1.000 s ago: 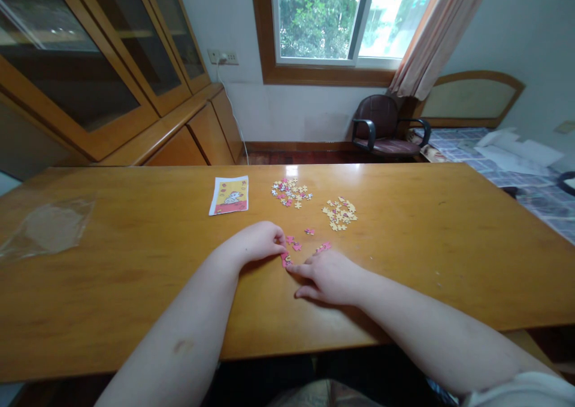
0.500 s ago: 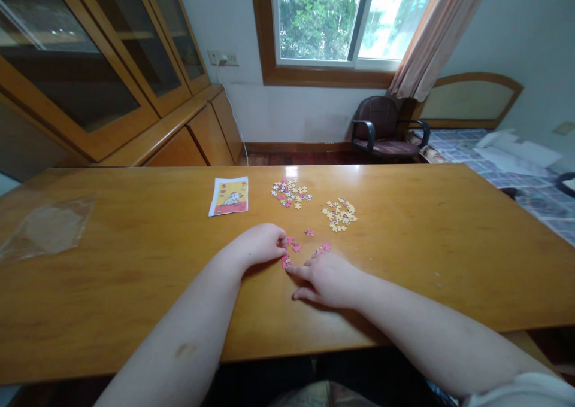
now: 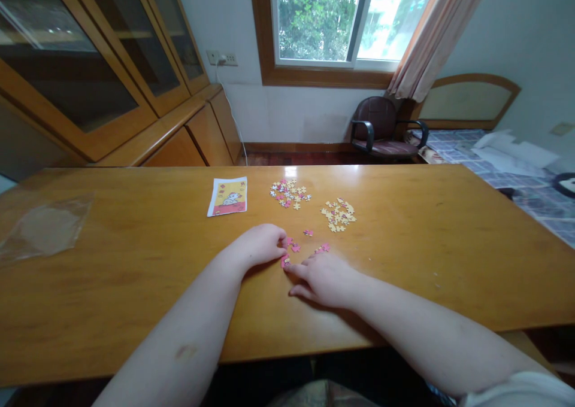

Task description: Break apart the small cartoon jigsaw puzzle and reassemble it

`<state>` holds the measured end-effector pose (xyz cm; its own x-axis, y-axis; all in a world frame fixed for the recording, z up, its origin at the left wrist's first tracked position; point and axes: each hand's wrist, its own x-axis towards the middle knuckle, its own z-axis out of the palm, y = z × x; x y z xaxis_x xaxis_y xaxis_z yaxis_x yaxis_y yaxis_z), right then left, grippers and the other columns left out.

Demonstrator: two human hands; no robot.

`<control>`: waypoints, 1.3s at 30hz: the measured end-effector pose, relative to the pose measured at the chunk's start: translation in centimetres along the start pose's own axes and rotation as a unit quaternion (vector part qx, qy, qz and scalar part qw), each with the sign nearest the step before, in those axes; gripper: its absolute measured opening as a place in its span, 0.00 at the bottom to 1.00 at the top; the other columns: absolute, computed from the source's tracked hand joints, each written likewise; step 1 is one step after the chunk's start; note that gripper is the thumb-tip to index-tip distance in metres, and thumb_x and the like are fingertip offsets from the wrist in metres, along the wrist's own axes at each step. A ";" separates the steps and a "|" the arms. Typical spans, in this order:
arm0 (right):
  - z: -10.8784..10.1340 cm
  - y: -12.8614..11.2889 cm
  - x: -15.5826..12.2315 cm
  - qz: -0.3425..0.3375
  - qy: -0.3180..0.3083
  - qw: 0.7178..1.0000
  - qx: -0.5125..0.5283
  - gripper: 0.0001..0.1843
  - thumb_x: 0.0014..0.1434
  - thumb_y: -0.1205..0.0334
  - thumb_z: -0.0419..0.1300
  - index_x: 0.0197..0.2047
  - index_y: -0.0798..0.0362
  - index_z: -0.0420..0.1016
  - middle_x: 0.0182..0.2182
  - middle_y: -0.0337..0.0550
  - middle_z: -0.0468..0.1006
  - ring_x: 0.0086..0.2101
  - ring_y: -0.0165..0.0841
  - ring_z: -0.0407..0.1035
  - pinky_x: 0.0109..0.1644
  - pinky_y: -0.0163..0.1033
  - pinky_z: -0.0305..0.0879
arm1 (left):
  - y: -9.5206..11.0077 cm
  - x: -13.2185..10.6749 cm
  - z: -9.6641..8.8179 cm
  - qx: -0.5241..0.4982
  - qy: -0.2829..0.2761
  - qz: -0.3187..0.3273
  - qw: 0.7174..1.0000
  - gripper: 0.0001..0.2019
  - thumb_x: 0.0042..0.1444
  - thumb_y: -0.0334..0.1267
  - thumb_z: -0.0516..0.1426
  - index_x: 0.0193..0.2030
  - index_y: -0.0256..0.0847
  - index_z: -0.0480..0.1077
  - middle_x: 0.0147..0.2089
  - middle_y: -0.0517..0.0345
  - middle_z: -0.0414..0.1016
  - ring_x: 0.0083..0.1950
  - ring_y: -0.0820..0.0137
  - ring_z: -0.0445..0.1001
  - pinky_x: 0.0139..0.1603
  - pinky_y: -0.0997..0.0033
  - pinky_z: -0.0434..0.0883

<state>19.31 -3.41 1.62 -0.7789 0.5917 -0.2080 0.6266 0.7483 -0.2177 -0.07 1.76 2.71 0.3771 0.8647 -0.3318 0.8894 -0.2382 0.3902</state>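
A pink jigsaw puzzle piece (image 3: 286, 261) lies on the table in front of me, between both hands. My left hand (image 3: 266, 243) is curled at its upper left, the fingertips closed against its edge. From the right, my right hand (image 3: 324, 280) touches the same piece with a stretched index finger, its thumb held apart below. Two more pink pieces (image 3: 295, 248) lie just beside my left fingertips. Another small piece (image 3: 308, 233) sits farther up, and a pink cluster (image 3: 324, 248) is partly hidden behind my right hand.
A mixed pile of puzzle pieces (image 3: 290, 193) and a mostly yellow pile (image 3: 338, 215) lie farther back on the wooden table (image 3: 148, 275). The picture card (image 3: 228, 196) is left of them. A clear plastic bag (image 3: 49, 226) lies at the far left.
My right thumb and index finger have shifted very slightly left along the pink puzzle piece. The left hand stays where it was.
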 end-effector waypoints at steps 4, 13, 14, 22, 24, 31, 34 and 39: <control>0.1 0.3 0.3 0.016 0.011 1.000 0.012 0.27 0.64 0.44 0.48 0.59 0.51 0.65 0.38 0.51 0.79 0.38 0.41 0.73 0.42 0.40 0.61 | -0.1 0.2 -0.1 0.006 0.017 0.004 1.000 0.07 0.47 0.39 0.57 0.31 0.43 0.75 0.33 0.56 0.78 0.31 0.68 0.72 0.29 0.72 0.61; -0.1 1.1 0.5 -0.029 0.076 0.996 0.035 0.21 0.65 0.50 0.49 0.57 0.47 0.69 0.38 0.46 0.79 0.37 0.36 0.73 0.42 0.38 0.62 | -0.3 0.4 -0.3 0.007 0.025 0.009 1.000 0.08 0.50 0.41 0.56 0.33 0.43 0.75 0.34 0.55 0.78 0.32 0.67 0.72 0.32 0.71 0.62; -0.3 1.5 0.4 -0.024 0.092 0.995 0.038 0.20 0.65 0.52 0.49 0.57 0.46 0.69 0.38 0.46 0.79 0.37 0.35 0.73 0.42 0.38 0.61 | -0.3 0.4 -0.3 0.007 0.026 0.012 1.000 0.09 0.51 0.42 0.56 0.33 0.43 0.75 0.34 0.55 0.78 0.32 0.67 0.72 0.32 0.71 0.62; -2.4 6.9 -0.8 0.125 0.130 0.981 0.071 0.10 0.59 0.58 0.58 0.37 0.51 0.79 0.34 0.44 0.78 0.34 0.33 0.70 0.38 0.35 0.61 | -0.1 0.4 0.0 0.013 0.082 0.103 0.991 0.10 0.54 0.40 0.54 0.36 0.44 0.76 0.38 0.54 0.76 0.39 0.66 0.72 0.39 0.70 0.65; -2.4 7.4 -0.8 0.100 0.113 0.984 0.099 0.08 0.57 0.58 0.60 0.36 0.51 0.79 0.33 0.43 0.78 0.35 0.33 0.69 0.39 0.35 0.61 | 0.0 0.4 0.2 0.014 0.067 0.163 0.984 0.10 0.55 0.38 0.54 0.36 0.44 0.77 0.39 0.55 0.76 0.42 0.66 0.72 0.43 0.71 0.65; -0.8 7.4 0.4 0.091 0.113 0.978 0.149 0.08 0.58 0.57 0.60 0.36 0.51 0.78 0.32 0.42 0.77 0.33 0.31 0.68 0.38 0.34 0.60 | -0.4 1.1 1.0 0.019 0.061 0.197 0.978 0.11 0.56 0.35 0.53 0.39 0.45 0.78 0.40 0.56 0.76 0.42 0.68 0.73 0.44 0.72 0.67; -1.3 7.4 0.0 0.115 0.116 0.975 0.149 0.08 0.56 0.56 0.61 0.34 0.51 0.78 0.31 0.40 0.77 0.32 0.30 0.67 0.36 0.33 0.59 | -0.7 1.4 1.2 0.023 0.090 0.184 0.979 0.12 0.58 0.36 0.52 0.41 0.44 0.78 0.41 0.56 0.76 0.43 0.67 0.73 0.46 0.71 0.68; -2.5 6.6 -1.3 0.101 -0.092 0.970 0.202 0.17 0.41 0.48 0.70 0.28 0.51 0.75 0.20 0.33 0.71 0.22 0.27 0.62 0.24 0.32 0.51 | -0.8 1.6 1.3 0.036 0.103 0.177 0.978 0.13 0.58 0.36 0.52 0.42 0.44 0.77 0.42 0.55 0.77 0.45 0.66 0.72 0.48 0.69 0.68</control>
<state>24.44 1.52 2.86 -0.6445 0.6230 -0.4433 0.7541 0.4222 -0.5030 0.18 2.78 0.73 0.6117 0.7911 -0.0034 0.7306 -0.5633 0.3858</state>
